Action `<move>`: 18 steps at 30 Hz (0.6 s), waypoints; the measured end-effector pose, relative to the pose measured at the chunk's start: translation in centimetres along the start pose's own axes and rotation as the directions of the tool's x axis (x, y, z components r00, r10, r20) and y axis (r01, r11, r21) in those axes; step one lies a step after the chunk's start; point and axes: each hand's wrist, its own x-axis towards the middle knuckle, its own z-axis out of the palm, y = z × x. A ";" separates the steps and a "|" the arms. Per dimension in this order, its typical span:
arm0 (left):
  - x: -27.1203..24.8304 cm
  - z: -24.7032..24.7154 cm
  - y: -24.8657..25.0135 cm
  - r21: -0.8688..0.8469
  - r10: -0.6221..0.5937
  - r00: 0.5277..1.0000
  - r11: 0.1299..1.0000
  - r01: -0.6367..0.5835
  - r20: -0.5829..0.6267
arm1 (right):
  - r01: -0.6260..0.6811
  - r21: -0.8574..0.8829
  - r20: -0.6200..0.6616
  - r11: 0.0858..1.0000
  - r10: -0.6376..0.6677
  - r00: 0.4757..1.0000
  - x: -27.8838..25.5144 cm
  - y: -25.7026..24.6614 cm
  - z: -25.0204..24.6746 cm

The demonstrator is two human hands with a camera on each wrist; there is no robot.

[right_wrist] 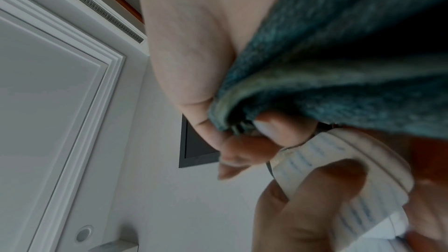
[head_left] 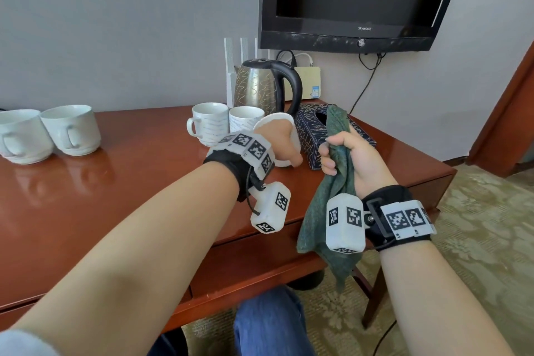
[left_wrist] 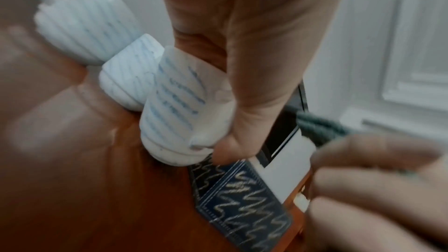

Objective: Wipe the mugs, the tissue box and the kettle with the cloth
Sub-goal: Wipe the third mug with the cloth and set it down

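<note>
My left hand grips a white mug with faint blue stripes, held just above the table beside the tissue box; the left wrist view shows the thumb across that mug. My right hand clutches a bunched green cloth that hangs down past the table edge, close to the right of the mug. The dark blue tissue box with a gold scribble pattern lies behind both hands. The patterned metal kettle with a black handle stands at the back. In front of it stand two more mugs.
Two other white mugs stand at the far left of the red-brown table. A black television hangs on the wall above, with a router and a cream box behind the kettle. The table's right edge is near my right wrist.
</note>
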 end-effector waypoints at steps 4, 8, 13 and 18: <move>-1.4 -2.3 -1.8 -0.283 -0.077 0.993 0.958 0.049 -0.089 | 0.068 -0.049 0.020 0.996 -0.067 0.998 0.0 -0.3 1.3; -3.8 -5.1 -4.3 -0.314 0.018 0.978 0.946 -0.084 -0.206 | 0.127 -0.124 -0.046 0.984 -0.134 0.990 0.7 0.4 4.0; -7.9 -7.9 -7.5 -0.359 0.032 0.920 0.915 -0.184 -0.391 | 0.126 -0.043 -0.044 0.991 -0.128 0.991 1.3 1.4 8.0; -11.8 -9.7 -10.6 -0.385 -0.036 0.838 0.898 -0.211 -0.545 | 0.096 -0.038 0.004 0.995 -0.096 0.995 1.4 2.2 12.0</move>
